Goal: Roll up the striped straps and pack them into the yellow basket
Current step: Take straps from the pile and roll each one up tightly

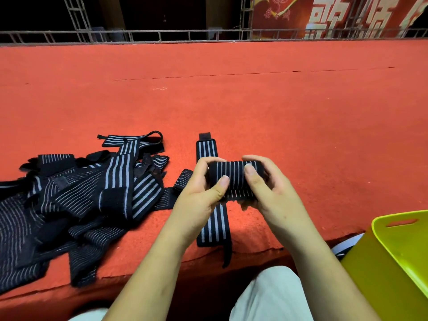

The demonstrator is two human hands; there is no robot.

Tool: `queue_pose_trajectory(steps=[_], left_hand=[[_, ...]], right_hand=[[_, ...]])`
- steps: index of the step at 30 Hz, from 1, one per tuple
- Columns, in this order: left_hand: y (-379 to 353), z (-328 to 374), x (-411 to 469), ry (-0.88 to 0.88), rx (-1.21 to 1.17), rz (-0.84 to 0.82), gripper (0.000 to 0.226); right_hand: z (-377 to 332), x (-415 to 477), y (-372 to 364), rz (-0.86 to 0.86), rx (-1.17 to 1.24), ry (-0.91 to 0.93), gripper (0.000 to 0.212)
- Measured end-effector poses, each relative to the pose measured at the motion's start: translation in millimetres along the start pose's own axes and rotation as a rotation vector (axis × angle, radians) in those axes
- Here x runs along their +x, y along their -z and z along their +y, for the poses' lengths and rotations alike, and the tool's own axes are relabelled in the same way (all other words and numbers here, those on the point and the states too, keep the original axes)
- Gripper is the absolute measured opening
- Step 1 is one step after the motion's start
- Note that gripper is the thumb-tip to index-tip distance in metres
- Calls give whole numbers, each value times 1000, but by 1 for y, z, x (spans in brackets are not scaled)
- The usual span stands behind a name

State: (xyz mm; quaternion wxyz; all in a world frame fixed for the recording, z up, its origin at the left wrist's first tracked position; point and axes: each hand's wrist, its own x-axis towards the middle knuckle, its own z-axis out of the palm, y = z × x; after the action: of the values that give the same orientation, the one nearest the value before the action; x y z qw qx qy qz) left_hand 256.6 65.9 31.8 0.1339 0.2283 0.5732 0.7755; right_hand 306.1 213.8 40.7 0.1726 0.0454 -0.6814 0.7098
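Roll point(234, 179), head view: a black strap with white stripes wound into a thick cylinder. It lies crosswise, and I hold it just above the carpet point(231, 100), straight in front of me.

- Left hand point(199, 186): my fingers curl round the roll's left end and my thumb presses on its near face.
- Right hand point(271, 188): it grips the right end the same way, thumb on top.
- Flat strap point(214, 224): lies stretched out on the carpet and passes under my hands, with its far tab beyond them. I cannot tell whether it joins the roll.
- Pile point(81, 195): loose striped straps tangled on the carpet to my left.
- Small roll point(183, 179): sits at the pile's right edge, near my left hand.
- Basket point(393, 262): yellow and tilted, at lower right beside my right forearm, with a slot handle in its wall. Its inside is hidden.
- Railing point(162, 35): grey metal, runs along the carpet's far edge.
- Banner point(324, 15): red, behind the railing at upper right.
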Motion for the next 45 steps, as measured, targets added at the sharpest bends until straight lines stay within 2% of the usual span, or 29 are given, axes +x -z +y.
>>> queue_pose_trajectory(steps=[3,7,11,18,21,24,29,35,40,42,45], left_hand=[[-1,-3,3,4,61,20,37],[-2,-13,13,80,119,102,23],[-1,-25,29,55,229,146,19],[0,-65,104,222,41,154,25],[2,-93,143,247,86,166,27],[-2,-122,180,261,295,184,30],[-9,-156,236,212,420,146,35],[-16,-183,267,186,636,141,44],[-12,-168,264,218,722,127,42],[0,-150,254,233,721,131,34],[29,-113,230,162,724,56,19]], right_hand=[[8,2,6,-4,50,-7,23],[16,7,17,-11,92,-60,28],[33,22,22,106,181,-163,28],[75,94,55,251,195,-300,19],[99,132,70,320,189,-373,21],[123,167,90,384,64,-432,24],[156,206,125,445,-61,-439,25],[189,218,145,467,-333,-400,36],[188,220,147,465,-471,-404,36],[174,216,145,494,-541,-403,38],[147,203,129,496,-619,-358,37]])
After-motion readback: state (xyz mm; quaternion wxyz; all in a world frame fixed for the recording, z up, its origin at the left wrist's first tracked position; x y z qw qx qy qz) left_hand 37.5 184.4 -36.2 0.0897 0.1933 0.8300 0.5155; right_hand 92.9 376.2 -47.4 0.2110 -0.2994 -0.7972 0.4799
